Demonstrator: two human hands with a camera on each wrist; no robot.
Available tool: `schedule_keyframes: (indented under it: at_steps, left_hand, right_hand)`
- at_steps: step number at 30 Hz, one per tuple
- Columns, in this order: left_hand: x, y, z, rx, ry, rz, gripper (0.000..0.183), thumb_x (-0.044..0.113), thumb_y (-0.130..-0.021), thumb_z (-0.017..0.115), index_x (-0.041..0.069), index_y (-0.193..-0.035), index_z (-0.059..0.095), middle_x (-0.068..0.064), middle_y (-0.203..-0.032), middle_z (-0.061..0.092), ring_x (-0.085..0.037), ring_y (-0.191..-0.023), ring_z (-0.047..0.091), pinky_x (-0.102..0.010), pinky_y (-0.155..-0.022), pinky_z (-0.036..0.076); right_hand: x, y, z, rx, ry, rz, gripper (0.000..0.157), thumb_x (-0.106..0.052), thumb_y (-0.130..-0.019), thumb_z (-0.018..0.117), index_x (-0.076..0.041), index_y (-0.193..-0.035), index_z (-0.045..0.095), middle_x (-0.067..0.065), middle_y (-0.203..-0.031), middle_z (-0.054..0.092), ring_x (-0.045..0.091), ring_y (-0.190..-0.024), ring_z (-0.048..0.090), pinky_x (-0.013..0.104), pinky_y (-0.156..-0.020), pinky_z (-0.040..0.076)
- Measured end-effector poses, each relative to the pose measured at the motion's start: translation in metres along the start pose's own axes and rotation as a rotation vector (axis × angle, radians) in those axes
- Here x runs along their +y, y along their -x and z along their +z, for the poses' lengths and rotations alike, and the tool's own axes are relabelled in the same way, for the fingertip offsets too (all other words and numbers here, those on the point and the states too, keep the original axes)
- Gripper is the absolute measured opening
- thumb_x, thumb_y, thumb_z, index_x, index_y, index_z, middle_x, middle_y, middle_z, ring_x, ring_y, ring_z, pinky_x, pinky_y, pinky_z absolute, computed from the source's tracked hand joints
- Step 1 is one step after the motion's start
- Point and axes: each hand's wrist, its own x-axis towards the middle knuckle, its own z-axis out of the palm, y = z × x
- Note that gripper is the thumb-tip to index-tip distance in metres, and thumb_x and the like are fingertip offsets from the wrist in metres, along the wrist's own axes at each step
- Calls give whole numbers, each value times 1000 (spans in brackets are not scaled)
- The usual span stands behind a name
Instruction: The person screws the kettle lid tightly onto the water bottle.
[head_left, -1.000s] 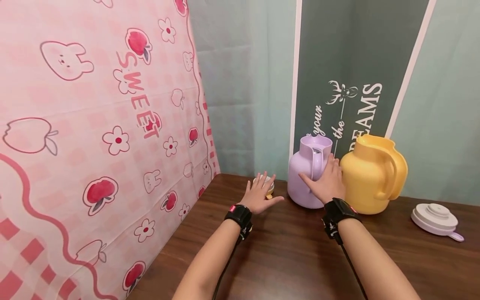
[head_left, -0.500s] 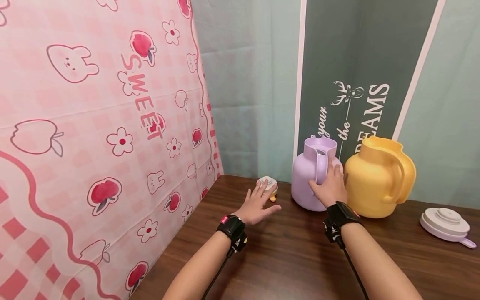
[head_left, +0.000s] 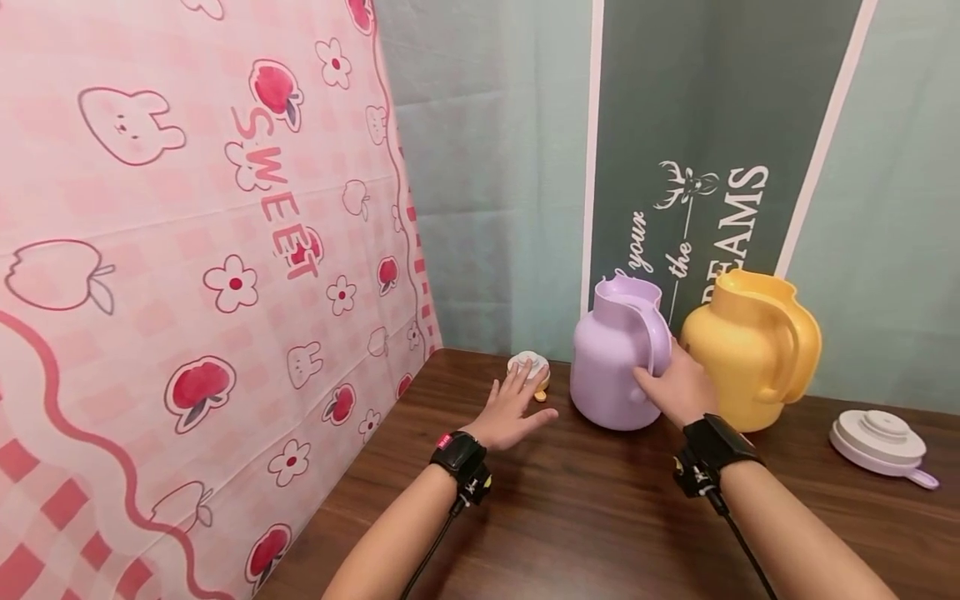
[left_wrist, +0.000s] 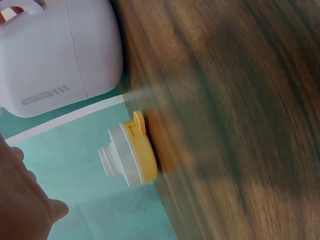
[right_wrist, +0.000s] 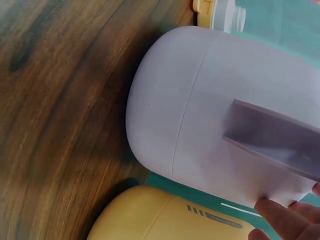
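A purple thermos jug with an open top stands upright near the back of the table, its handle facing me and to the right. My right hand is at its right side. In the right wrist view its fingertips touch the jug's body beside the handle; the thumb is out of that view. My left hand is spread with straight fingers in front of a white-and-yellow lid. The left wrist view shows this lid on the table with a gap to the hand.
A yellow thermos jug, also topless, stands close right of the purple one. A white-and-purple lid lies farther right on the wooden table. Patterned pink cloth hangs at the left, green cloth behind.
The purple jug has turned, so its handle now points more to the right. My right hand has moved right and lower with it. The left hand has drawn back slightly from the lid.
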Motion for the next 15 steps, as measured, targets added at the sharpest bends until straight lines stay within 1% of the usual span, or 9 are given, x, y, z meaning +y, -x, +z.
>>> schedule_keyframes:
  at_steps: [3, 7, 10, 12, 15]
  left_hand:
    - [2, -1, 0, -5, 10, 4, 85, 81, -78, 14, 32, -147, 1, -4, -155, -4, -21, -138, -9, -61, -109, 5]
    - [5, -1, 0, -5, 56, 16, 88, 81, -78, 16, 29, -148, 3, -5, -155, -5, -18, -138, -9, -58, -110, 6]
    - [7, -2, 2, -9, 91, 18, 91, 82, -76, 16, 28, -148, 2, -4, -155, -7, -17, -138, -10, -55, -111, 6]
    - [8, -2, 3, -8, 115, 26, 92, 82, -76, 16, 26, -148, 1, -5, -155, -7, -18, -138, -10, -55, -111, 6]
    - [9, -3, 6, 1, 156, 35, 91, 81, -78, 18, 26, -148, 0, -5, -155, -7, -18, -139, -8, -54, -111, 8]
  right_hand:
    - [1, 5, -5, -9, -5, -19, 40, -35, -80, 64, -5, -105, 53, 21, -92, 64, 35, -81, 59, 49, -65, 46]
    - [6, 10, -9, -18, -3, -37, 37, -35, -80, 65, -5, -99, 55, 20, -90, 64, 33, -79, 59, 47, -65, 46]
    - [9, 16, -13, -22, -10, -49, 35, -34, -79, 67, -4, -94, 56, 19, -87, 64, 31, -76, 59, 44, -64, 46]
    - [11, 21, -16, -27, -21, -68, 35, -34, -79, 68, -4, -94, 57, 18, -86, 65, 29, -75, 59, 42, -63, 46]
    - [13, 28, -23, -63, -49, -96, 38, -32, -79, 69, -2, -100, 57, 18, -89, 65, 26, -76, 57, 40, -64, 46]
